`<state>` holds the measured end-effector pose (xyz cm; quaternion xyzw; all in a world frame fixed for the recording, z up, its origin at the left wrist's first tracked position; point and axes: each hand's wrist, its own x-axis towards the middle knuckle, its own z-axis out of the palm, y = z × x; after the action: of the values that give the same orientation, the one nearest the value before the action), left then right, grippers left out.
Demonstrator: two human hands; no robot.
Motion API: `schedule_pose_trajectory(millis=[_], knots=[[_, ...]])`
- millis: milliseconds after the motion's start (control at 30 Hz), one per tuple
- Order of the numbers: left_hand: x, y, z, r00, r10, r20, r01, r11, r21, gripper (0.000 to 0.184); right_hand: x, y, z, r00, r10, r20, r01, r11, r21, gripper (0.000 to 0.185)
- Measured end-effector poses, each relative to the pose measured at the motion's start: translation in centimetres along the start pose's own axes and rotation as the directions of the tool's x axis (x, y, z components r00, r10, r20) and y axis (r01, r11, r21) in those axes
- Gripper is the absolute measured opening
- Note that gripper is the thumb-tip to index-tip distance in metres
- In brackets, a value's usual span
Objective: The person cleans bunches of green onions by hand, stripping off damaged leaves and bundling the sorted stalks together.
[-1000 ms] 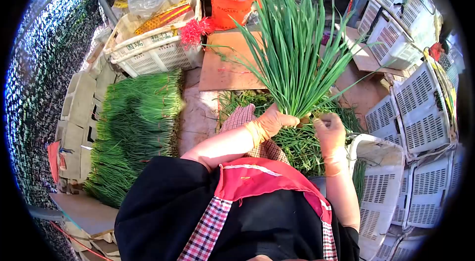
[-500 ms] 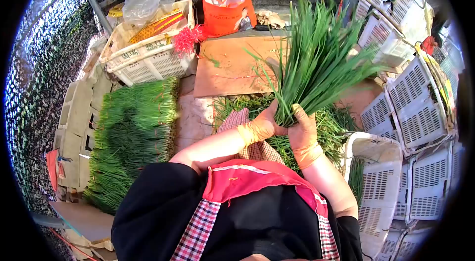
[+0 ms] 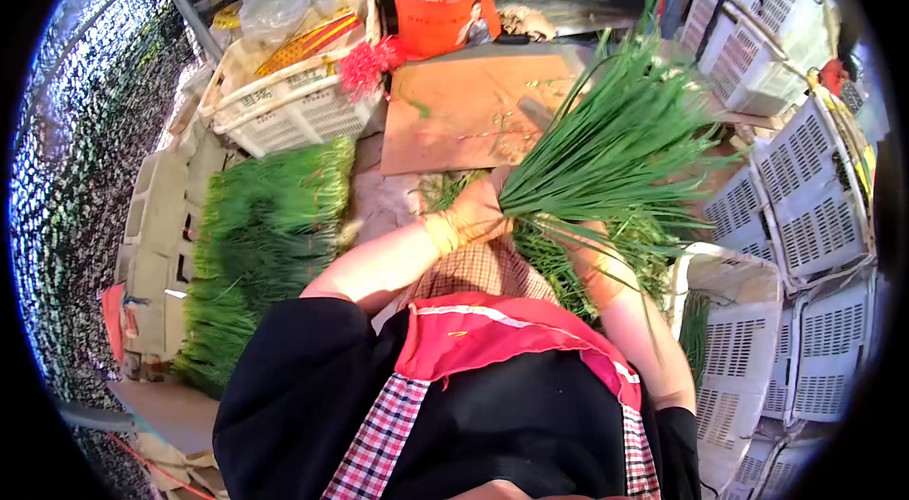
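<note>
My left hand (image 3: 476, 213), in an orange glove, is closed round the base of a big bunch of long green leaves (image 3: 615, 140). The bunch fans out to the upper right. Under its lower leaves is my right hand (image 3: 597, 258), also gloved; leaves cover part of it, and its fingers are hard to make out. Loose green stalks (image 3: 554, 277) lie beneath both hands. A checked cloth (image 3: 488, 273) covers my lap. To the left, a thick stack of green bundles (image 3: 270, 235) lies in rows.
An orange board (image 3: 454, 116) lies in front, with a red bag (image 3: 440, 12) behind it. A white crate (image 3: 303, 116) with plastic bags stands at the upper left. An open white crate (image 3: 734, 348) is beside my right arm, and more crates (image 3: 810, 197) are stacked at the right.
The bunch has tipped from upright towards the right. My left hand has turned with it, and my right hand has moved down beneath the leaves.
</note>
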<state>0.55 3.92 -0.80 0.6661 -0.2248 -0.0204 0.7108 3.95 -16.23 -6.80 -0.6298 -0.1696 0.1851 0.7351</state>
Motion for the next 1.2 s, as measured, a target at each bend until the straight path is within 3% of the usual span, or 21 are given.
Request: schedule_pose_trajectory(millis=[33,67,100,133,200,333,400,467,533,600,667,733,867,1000,1200], knots=[[-0.7,-0.6,-1.5,0.997,-0.060,-0.039,0.068,0.967,0.247,0.054,-1.3,-1.1,0.5,0.993,0.114,-0.027,-0.080,0.830,0.553,0.032],[-1.6,1.8,-2.1,0.992,-0.113,-0.051,0.121,0.776,0.620,0.052,-2.9,-3.6,0.8,0.979,0.189,-0.081,-0.145,0.913,0.381,0.028],[-2.1,0.4,-2.8,0.991,-0.063,-0.115,0.126,0.702,0.701,0.055,-4.5,-6.2,1.0,0.956,0.262,-0.135,-0.232,0.951,0.203,0.025],[-2.7,-2.1,-3.8,0.986,-0.004,-0.165,0.132,0.620,0.773,0.060,-5.5,-7.8,0.5,0.935,0.276,-0.222,-0.326,0.916,-0.235,0.023],[-4.6,-4.5,-5.5,0.988,-0.025,-0.154,0.147,0.483,0.863,0.050,-7.5,-12.0,1.7,0.970,0.144,-0.195,-0.151,0.988,-0.022,0.019],[-6.2,0.5,-4.0,0.947,-0.126,-0.294,0.312,0.572,0.759,0.036,-7.2,-12.5,2.4,0.963,0.099,-0.251,-0.098,0.995,0.014,0.026],[-7.6,-0.2,-4.9,0.964,-0.086,-0.253,0.262,0.502,0.825,0.037,-7.1,-12.0,2.8,0.957,0.121,-0.265,-0.109,0.992,0.057,0.025],[-8.6,-0.6,-5.0,0.951,-0.101,-0.294,0.306,0.473,0.826,0.038,-7.1,-12.1,3.3,0.966,0.123,-0.229,-0.112,0.992,0.060,0.023],[-9.5,-1.0,-5.1,0.952,-0.136,-0.273,0.303,0.326,0.895,0.041,-7.1,-11.4,3.5,0.962,0.135,-0.237,-0.125,0.991,0.056,0.018],[-10.4,-1.1,-5.0,0.960,-0.110,-0.257,0.280,0.347,0.895,0.042,-7.1,-11.2,3.8,0.940,0.227,-0.255,-0.216,0.974,0.073,0.017],[-10.6,0.4,-4.0,0.917,-0.171,-0.360,0.398,0.346,0.850,0.042,-7.3,-8.9,3.4,0.943,0.219,-0.250,-0.201,0.975,0.096,0.018],[-11.1,-0.2,-4.0,0.918,-0.166,-0.362,0.397,0.340,0.852,0.042,-7.5,-8.2,3.9,0.956,0.103,-0.273,-0.076,0.991,0.108,0.021],[-11.7,-1.4,-4.3,0.930,-0.148,-0.337,0.368,0.375,0.851,0.040,-8.3,-7.3,3.2,0.960,0.140,-0.241,-0.169,0.980,-0.103,0.029],[-11.4,-0.5,-3.5,0.911,-0.172,-0.375,0.413,0.372,0.831,0.040,-8.5,-7.7,3.3,0.963,0.112,-0.246,-0.143,0.983,-0.112,0.031],[-11.2,-0.3,-3.0,0.927,-0.116,-0.356,0.373,0.344,0.861,0.042,-8.1,-8.8,3.7,0.960,0.129,-0.249,-0.113,0.991,0.075,0.018]])
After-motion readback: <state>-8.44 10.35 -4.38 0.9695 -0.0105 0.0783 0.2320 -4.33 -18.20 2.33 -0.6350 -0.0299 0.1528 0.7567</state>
